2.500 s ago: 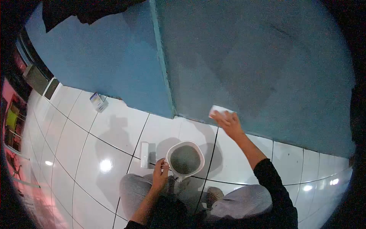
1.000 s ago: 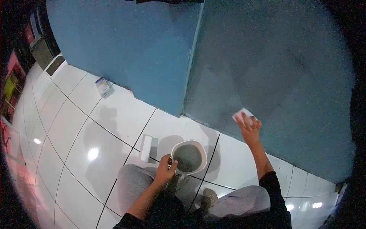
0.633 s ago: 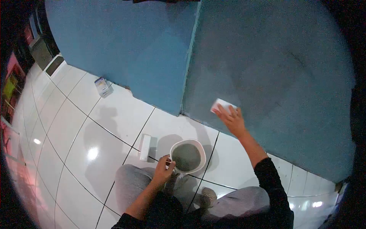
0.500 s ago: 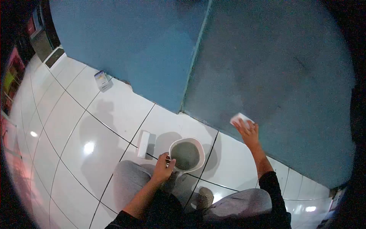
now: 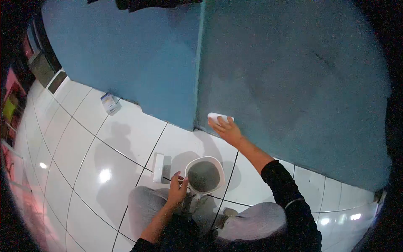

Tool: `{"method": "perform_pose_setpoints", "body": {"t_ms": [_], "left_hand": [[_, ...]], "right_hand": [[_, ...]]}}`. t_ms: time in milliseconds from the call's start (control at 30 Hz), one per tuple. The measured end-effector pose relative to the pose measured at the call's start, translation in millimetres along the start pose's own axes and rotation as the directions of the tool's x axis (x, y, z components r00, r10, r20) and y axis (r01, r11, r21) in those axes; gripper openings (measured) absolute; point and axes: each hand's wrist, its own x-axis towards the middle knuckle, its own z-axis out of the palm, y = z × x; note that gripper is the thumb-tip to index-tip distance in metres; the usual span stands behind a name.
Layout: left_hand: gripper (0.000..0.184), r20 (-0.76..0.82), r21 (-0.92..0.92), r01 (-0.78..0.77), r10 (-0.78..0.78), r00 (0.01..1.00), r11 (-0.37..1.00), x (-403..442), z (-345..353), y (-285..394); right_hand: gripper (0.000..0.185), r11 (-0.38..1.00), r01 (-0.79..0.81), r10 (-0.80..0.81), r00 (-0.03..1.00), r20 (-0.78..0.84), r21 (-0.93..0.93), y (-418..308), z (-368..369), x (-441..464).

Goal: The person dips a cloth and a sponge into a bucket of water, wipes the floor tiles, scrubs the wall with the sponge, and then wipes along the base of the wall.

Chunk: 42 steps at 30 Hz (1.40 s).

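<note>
My right hand (image 5: 226,130) holds a white block (image 5: 219,117), like a sponge, flat against the lower part of the blue-grey wall (image 5: 268,75), close to the corner edge. Its fingers are spread over the block. My left hand (image 5: 178,187) is at the left rim of a white container (image 5: 222,178) with a handle, its fingers bent at the rim. Cloudy grey liquid (image 5: 203,177) fills much of the container, which stands on the white tiles in front of my knees.
A second white block (image 5: 158,168) lies on the tiled floor (image 5: 113,147) left of the container. Near the foot of the left wall (image 5: 126,50) stands a small box or pack (image 5: 108,103). Dark cloth hangs at the top. Chairs are at the far left.
My right hand has moved left along the wall with the white block, toward the corner. My left hand stays at the container rim. The view has shifted slightly.
</note>
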Motion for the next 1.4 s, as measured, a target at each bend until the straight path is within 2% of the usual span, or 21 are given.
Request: {"method": "perform_pose_setpoints", "body": {"t_ms": [133,267,333,400,433,467,500,533,567,600,633,667,700,733,767,833,1067,1133,1200,1233,1400], "left_hand": [[0.058,0.016,0.051,-0.015,0.015,1.000,0.999,-2,-1,-9],[0.065,0.099,0.092,0.035,-0.045,0.994,0.995,-7,2,1],[0.076,0.295,0.144,0.257,-0.290,0.910,0.956,-11,-3,16],[0.079,0.358,0.198,0.297,-0.351,0.865,0.934,-12,-2,34],[0.083,0.416,0.264,0.332,-0.418,0.808,0.905,-13,-2,40],[0.083,0.412,0.255,0.331,-0.411,0.813,0.909,-16,2,31],[0.082,0.411,0.209,0.249,-0.316,0.855,0.946,-17,9,12],[0.080,0.405,0.165,0.161,-0.216,0.888,0.973,-14,15,-2],[0.080,0.403,0.161,0.160,-0.212,0.890,0.974,-11,19,-9],[0.077,0.402,0.055,0.164,-0.172,0.900,0.985,-11,23,-15],[0.074,0.397,-0.049,0.167,-0.135,0.908,0.985,-14,24,-16],[0.074,0.398,-0.049,0.171,-0.138,0.907,0.984,-17,24,-18],[0.072,0.406,-0.079,0.193,-0.146,0.902,0.978,-18,23,-15],[0.070,0.415,-0.107,0.213,-0.151,0.897,0.971,-15,21,-10],[0.068,0.381,-0.040,0.236,-0.204,0.902,0.971,-22,17,18],[0.068,0.365,-0.001,0.178,-0.165,0.916,0.984,-22,19,7],[0.079,0.440,-0.019,0.176,-0.149,0.885,0.984,-19,30,-40],[0.083,0.439,-0.009,0.190,-0.167,0.883,0.982,-19,35,-49],[0.088,0.497,0.105,0.063,-0.107,0.861,0.993,-23,39,-47],[0.088,0.548,0.206,0.119,-0.216,0.808,0.971,-33,28,-2],[0.086,0.558,0.086,0.140,-0.165,0.814,0.986,-35,42,-28]], "right_hand": [[0.052,0.996,-0.074,0.070,0.994,-0.086,-0.052,4,-7,-42],[0.050,0.967,-0.251,0.254,0.960,0.113,-0.043,17,-38,-132],[0.049,0.926,-0.369,0.376,0.921,0.106,-0.077,13,-43,-186],[0.052,0.882,-0.429,0.471,0.806,0.359,-0.193,11,-70,-224],[0.052,0.884,-0.425,0.467,0.812,0.350,-0.195,9,-95,-223],[0.051,0.798,-0.590,0.574,0.681,0.455,-0.122,8,-123,-223],[0.051,0.670,-0.739,0.637,0.525,0.564,-0.070,4,-143,-225],[0.051,0.673,-0.736,0.638,0.530,0.558,-0.070,-6,-137,-238],[0.050,0.397,-0.894,0.707,0.441,0.553,0.207,-18,-116,-260],[0.049,0.052,-0.891,0.740,0.338,0.582,0.451,-25,-105,-273],[0.051,-0.580,-0.693,0.523,0.088,0.848,0.429,-26,-118,-252],[0.051,-0.580,-0.694,0.520,0.086,0.850,0.426,-25,-133,-233],[0.050,-0.872,-0.355,0.305,0.147,0.941,0.338,-23,-151,-212],[0.051,-0.993,0.023,0.115,0.288,0.951,0.114,-22,-160,-196],[0.051,-0.993,0.025,0.114,0.285,0.952,0.112,-24,-161,-184],[0.059,-0.998,0.066,0.017,0.548,0.837,-0.023,-28,-164,-164],[0.057,-0.962,0.004,-0.172,0.765,0.621,-0.271,-36,-195,-100],[0.056,-0.955,-0.019,-0.220,0.714,0.665,-0.296,-50,-179,-106],[0.056,-0.945,-0.038,-0.269,0.652,0.709,-0.323,-58,-176,-108],[0.056,-0.960,-0.090,-0.257,0.662,0.704,-0.265,-57,-187,-100],[0.060,-0.956,-0.268,-0.276,0.675,0.684,-0.120,-64,-186,-93]]}}
